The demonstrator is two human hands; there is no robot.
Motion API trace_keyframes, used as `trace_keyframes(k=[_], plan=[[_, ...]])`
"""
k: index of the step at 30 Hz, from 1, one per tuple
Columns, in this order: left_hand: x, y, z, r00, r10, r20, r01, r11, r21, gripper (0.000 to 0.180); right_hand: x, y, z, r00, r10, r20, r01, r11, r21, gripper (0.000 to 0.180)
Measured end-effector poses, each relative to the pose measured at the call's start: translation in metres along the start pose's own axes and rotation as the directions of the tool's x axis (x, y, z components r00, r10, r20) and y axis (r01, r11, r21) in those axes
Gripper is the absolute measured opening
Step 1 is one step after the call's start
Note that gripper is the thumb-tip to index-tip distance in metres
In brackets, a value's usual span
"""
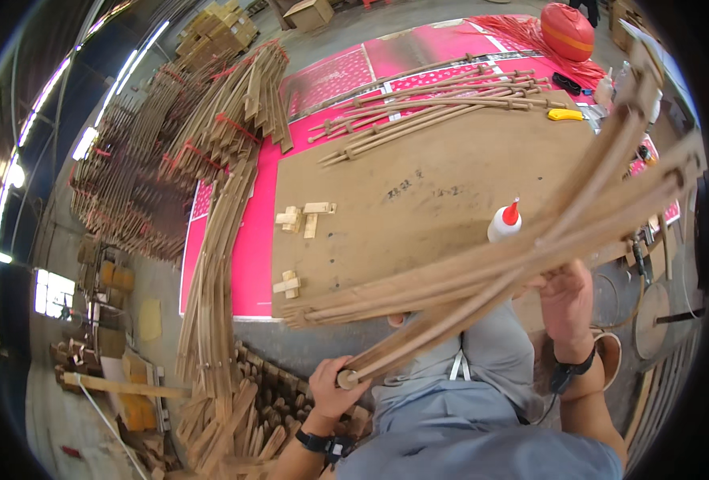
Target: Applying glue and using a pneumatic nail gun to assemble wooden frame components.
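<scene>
Wooden pieces (482,272), long, slim and plain brown, cross at an angle.

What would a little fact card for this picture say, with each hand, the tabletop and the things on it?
left hand: holds the round end of crossed long brown wooden pieces
right hand: by their crossing, fingers partly hidden
tabletop: flat brown board over bright pink sheet
on the board: white bottle with red pointed tip, small pale wooden blocks, yellow plastic-handled tool
far corner: round red bundle
</scene>
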State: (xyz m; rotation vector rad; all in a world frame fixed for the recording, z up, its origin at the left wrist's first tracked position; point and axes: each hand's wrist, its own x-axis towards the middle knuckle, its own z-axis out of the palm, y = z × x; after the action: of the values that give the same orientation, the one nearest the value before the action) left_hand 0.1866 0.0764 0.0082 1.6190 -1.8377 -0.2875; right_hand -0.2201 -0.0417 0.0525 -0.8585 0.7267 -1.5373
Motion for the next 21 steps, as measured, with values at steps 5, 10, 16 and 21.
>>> trace_keyframes(k=[5,10,16,21], plan=[[0.009,-0.004,-0.048,0.968,-0.069,-0.242,0.099,0.989,0.114,0.054,0.015,0.012,0.077,0.856,-0.020,0.516,0.130,0.975,-0.178,0.068],[-0.016,-0.068,-0.114,0.806,-0.261,-0.531,0.372,0.921,0.113,0.049,0.026,0.097,0.067,0.747,0.109,0.655,0.498,0.562,-0.661,0.056],[-0.051,-0.096,-0.207,0.726,-0.303,-0.617,0.585,0.745,0.321,0.037,0.049,0.139,0.058,0.824,0.050,0.564,0.507,0.378,-0.774,0.041],[-0.071,-0.125,-0.244,0.629,-0.460,-0.626,0.744,0.590,0.314,0.037,0.057,0.156,0.046,0.815,-0.024,0.578,0.555,0.320,-0.768,0.037]])
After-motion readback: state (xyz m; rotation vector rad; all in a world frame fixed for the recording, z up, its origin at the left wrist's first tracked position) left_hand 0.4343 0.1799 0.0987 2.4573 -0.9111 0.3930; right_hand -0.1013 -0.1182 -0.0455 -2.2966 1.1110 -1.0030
